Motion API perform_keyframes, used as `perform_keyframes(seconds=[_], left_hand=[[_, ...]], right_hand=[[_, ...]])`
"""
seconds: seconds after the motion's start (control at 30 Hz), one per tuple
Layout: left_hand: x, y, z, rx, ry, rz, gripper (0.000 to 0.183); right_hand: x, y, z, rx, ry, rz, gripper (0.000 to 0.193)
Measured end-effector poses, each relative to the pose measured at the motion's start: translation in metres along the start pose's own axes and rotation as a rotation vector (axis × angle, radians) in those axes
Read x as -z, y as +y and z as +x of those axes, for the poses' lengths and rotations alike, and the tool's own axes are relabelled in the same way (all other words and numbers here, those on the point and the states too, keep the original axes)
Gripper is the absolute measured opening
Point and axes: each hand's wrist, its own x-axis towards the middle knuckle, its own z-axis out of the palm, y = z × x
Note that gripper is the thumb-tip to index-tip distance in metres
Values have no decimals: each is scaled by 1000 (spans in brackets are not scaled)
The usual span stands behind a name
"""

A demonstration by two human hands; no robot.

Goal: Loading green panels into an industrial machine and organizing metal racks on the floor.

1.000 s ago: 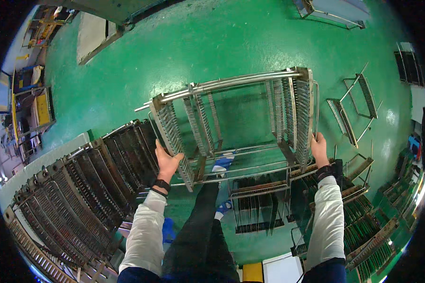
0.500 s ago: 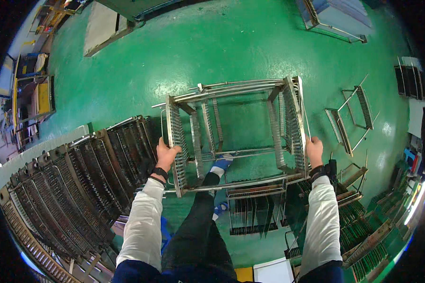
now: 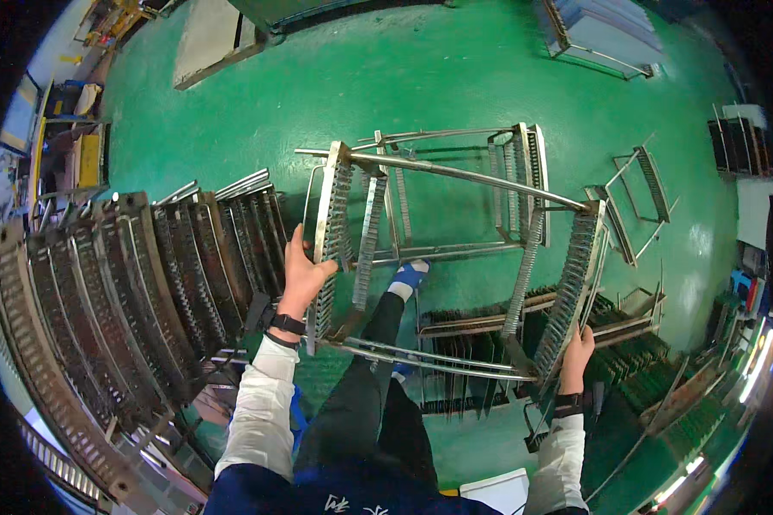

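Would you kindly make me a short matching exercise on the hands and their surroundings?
1. Left hand
2. Right hand
3. Floor
4. Dark racks

A. Green
B. On the right end of the metal rack
C. In a row at the picture's left
D. On the metal rack's left end

Pairs: 1-D, 2-B, 3-A, 4-C

The metal rack [image 3: 571,283] partly hides one leg [image 3: 352,403]; the lower edge crops a white panel [image 3: 496,493].
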Motion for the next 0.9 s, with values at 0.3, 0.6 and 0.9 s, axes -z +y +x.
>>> perform_keyframes(seconds=[0.3, 0.6, 0.9], left_hand=[[45, -27, -102, -69, -50, -42, 97], [77, -77, -230, -148, -27, -72, 96], [106, -134, -322, -211, 39, 43, 95]], right_hand=[[72, 77, -157, 21, 65, -37, 17], [130, 157, -281, 84, 134, 18, 18], [158, 224, -372, -34, -4, 202, 13]])
